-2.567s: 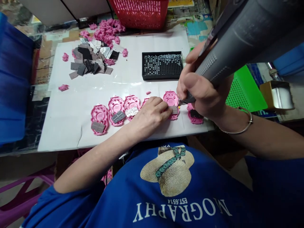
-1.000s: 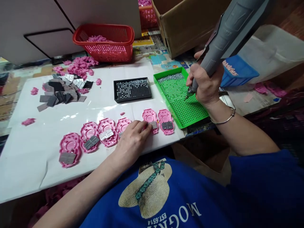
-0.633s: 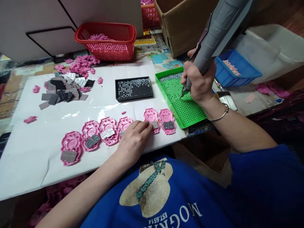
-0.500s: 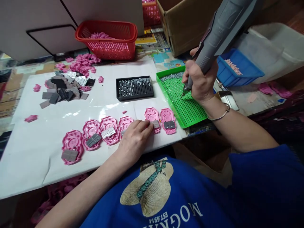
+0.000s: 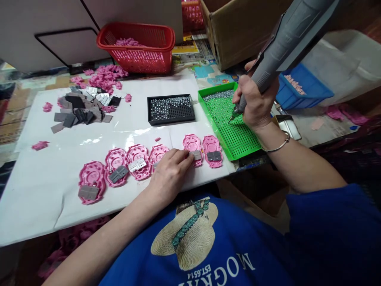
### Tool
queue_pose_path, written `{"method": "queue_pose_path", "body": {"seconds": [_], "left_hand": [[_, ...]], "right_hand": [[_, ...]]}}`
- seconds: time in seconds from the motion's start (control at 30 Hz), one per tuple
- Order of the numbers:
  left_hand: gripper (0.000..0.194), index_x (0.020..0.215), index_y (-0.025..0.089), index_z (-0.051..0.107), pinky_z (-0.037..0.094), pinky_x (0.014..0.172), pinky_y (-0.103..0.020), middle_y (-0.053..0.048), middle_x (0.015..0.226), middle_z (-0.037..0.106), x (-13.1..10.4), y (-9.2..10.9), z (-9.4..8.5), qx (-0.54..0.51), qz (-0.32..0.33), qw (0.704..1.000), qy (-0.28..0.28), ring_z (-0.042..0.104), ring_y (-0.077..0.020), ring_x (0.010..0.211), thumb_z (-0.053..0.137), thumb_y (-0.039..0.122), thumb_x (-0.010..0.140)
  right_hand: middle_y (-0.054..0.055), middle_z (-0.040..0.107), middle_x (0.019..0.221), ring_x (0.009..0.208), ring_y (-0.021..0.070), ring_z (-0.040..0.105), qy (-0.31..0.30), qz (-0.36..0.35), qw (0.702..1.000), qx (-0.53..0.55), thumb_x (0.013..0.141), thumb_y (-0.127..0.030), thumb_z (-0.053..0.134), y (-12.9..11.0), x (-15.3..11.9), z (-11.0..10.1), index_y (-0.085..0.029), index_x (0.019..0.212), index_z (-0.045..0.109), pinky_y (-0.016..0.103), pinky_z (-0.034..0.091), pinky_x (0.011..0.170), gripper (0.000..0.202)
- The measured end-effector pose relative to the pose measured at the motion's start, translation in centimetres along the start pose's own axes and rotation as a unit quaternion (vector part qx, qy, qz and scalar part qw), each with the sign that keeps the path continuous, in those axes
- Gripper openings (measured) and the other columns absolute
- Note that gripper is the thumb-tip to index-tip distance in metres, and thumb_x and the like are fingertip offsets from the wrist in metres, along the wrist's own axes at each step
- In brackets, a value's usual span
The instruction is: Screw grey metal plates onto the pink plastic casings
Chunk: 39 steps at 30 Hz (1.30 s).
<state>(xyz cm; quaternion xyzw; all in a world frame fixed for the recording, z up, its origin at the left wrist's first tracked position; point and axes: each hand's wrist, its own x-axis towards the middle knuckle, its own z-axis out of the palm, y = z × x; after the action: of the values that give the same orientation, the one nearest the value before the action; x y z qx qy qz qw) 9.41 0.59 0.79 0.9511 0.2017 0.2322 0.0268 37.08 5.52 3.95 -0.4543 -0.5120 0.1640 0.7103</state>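
My right hand (image 5: 256, 97) is wrapped round a grey electric screwdriver (image 5: 278, 51), whose tip points down at the holes of a green tray (image 5: 244, 145) with small screws in it. My left hand (image 5: 171, 172) rests palm down over the row of pink plastic shells, its fingertips on the small grey plate (image 5: 197, 155) in one shell (image 5: 191, 142). To its right lies another pink shell (image 5: 211, 143) with a dark plate (image 5: 214, 156). More shells with plates, such as one at the far left (image 5: 92, 172), lie left of my hand.
A black screw tray (image 5: 171, 119) lies mid-table. Behind are a pile of grey plates (image 5: 79, 107), pink parts (image 5: 105, 77) and a red basket (image 5: 143, 59). A cardboard box (image 5: 232, 39) stands at the back, a blue bin (image 5: 303, 95) at the right.
The view has shifted slightly. My right hand and the screwdriver sit a little further right in view, the tip still over the green tray. My left hand stays on the same shell.
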Motion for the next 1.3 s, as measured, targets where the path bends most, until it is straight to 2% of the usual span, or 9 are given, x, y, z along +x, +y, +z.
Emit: {"method": "queue_pose_path", "body": {"seconds": [0.37, 0.47, 0.57, 0.67, 0.73, 0.83, 1.0, 1.17, 1.3], "left_hand": [[0.016, 0.1, 0.01, 0.067, 0.054, 0.071, -0.033, -0.012, 0.098, 0.069, 0.1, 0.2, -0.1, -0.052, -0.036, 0.998, 0.006, 0.06, -0.0206, 0.083, 0.055, 0.021, 0.096], [0.026, 0.112, 0.008, 0.063, 0.055, 0.077, -0.038, -0.015, 0.108, 0.067, -0.3, 0.3, -0.3, -0.055, -0.054, 0.997, 0.013, 0.06, -0.0234, 0.09, 0.058, 0.027, 0.095], [0.04, 0.125, 0.006, 0.055, 0.055, 0.085, -0.041, -0.018, 0.118, 0.065, -0.7, 0.2, 0.0, -0.059, -0.063, 0.996, 0.02, 0.059, -0.0255, 0.1, 0.062, 0.029, 0.093], [0.037, 0.129, 0.008, 0.051, 0.054, 0.085, -0.039, -0.016, 0.118, 0.066, -1.0, 0.1, 0.5, -0.062, -0.052, 0.997, 0.004, 0.058, -0.0232, 0.099, 0.057, 0.018, 0.093], [0.036, 0.128, 0.008, 0.05, 0.054, 0.082, -0.036, -0.014, 0.113, 0.067, -1.1, 0.0, 0.9, -0.058, -0.048, 0.997, -0.002, 0.057, -0.0214, 0.094, 0.053, 0.01, 0.092], [0.042, 0.132, 0.006, 0.046, 0.052, 0.08, -0.033, -0.011, 0.104, 0.069, -1.4, -0.1, 1.3, -0.053, -0.043, 0.998, 0.016, 0.057, -0.0198, 0.091, 0.052, 0.005, 0.09], [0.062, 0.146, 0.012, 0.033, 0.05, 0.073, -0.027, -0.003, 0.088, 0.066, -1.7, 0.0, 1.7, -0.043, -0.069, 0.996, 0.045, 0.056, -0.0163, 0.083, 0.054, 0.003, 0.088], [0.073, 0.154, 0.019, 0.018, 0.048, 0.07, -0.026, 0.001, 0.081, 0.061, -1.7, 0.2, 2.0, -0.04, -0.088, 0.994, 0.055, 0.057, -0.0157, 0.08, 0.052, 0.007, 0.091], [0.068, 0.151, 0.018, 0.023, 0.047, 0.069, -0.025, 0.0, 0.081, 0.061, -1.6, 0.2, 2.0, -0.033, -0.083, 0.994, 0.068, 0.058, -0.0153, 0.08, 0.052, 0.007, 0.09]], "right_hand": [[-0.01, 0.05, 0.056, 0.042, 0.0083, 0.042, -0.002, -0.025, 0.999, 0.027, 0.072, -0.052, 0.08, 0.3, 0.0, 0.4, -0.032, 0.094, 0.055, 0.028, 0.036, 0.04, 0.039], [-0.007, 0.063, 0.078, 0.042, 0.0061, 0.047, 0.032, -0.062, 0.995, 0.066, 0.068, -0.041, 0.085, -1.2, 0.2, 0.7, -0.028, 0.091, 0.063, 0.027, 0.039, 0.036, 0.034], [-0.002, 0.065, 0.1, 0.048, 0.0061, 0.053, 0.036, -0.089, 0.991, 0.089, 0.071, -0.032, 0.083, -3.2, 0.2, 1.3, -0.024, 0.09, 0.067, 0.026, 0.044, 0.039, 0.027], [-0.003, 0.065, 0.103, 0.051, 0.0055, 0.054, 0.006, -0.121, 0.988, 0.098, 0.078, -0.027, 0.077, -5.4, -1.0, 2.5, -0.026, 0.092, 0.069, 0.023, 0.045, 0.043, 0.016], [-0.003, 0.064, 0.106, 0.051, 0.0049, 0.052, -0.004, -0.102, 0.989, 0.111, 0.078, -0.026, 0.076, -6.7, -2.4, 3.7, -0.026, 0.093, 0.071, 0.022, 0.044, 0.043, 0.016], [0.0, 0.062, 0.091, 0.049, 0.0062, 0.047, -0.008, -0.027, 0.991, 0.132, 0.077, -0.029, 0.074, -7.9, -4.7, 5.5, -0.022, 0.096, 0.07, 0.024, 0.04, 0.04, 0.02], [-0.005, 0.052, 0.057, 0.04, 0.0092, 0.042, -0.094, -0.023, 0.973, 0.21, 0.072, -0.027, 0.078, -8.0, -6.9, 7.2, -0.02, 0.096, 0.068, 0.027, 0.033, 0.037, 0.026], [-0.005, 0.049, 0.063, 0.046, 0.0098, 0.041, -0.112, -0.022, 0.976, 0.185, 0.077, -0.032, 0.074, -6.6, -8.1, 7.7, -0.026, 0.101, 0.067, 0.028, 0.037, 0.045, 0.025], [-0.004, 0.05, 0.067, 0.047, 0.0106, 0.039, -0.112, -0.029, 0.982, 0.151, 0.079, -0.039, 0.07, -6.0, -8.6, 8.0, -0.032, 0.105, 0.066, 0.028, 0.034, 0.044, 0.026]]}}
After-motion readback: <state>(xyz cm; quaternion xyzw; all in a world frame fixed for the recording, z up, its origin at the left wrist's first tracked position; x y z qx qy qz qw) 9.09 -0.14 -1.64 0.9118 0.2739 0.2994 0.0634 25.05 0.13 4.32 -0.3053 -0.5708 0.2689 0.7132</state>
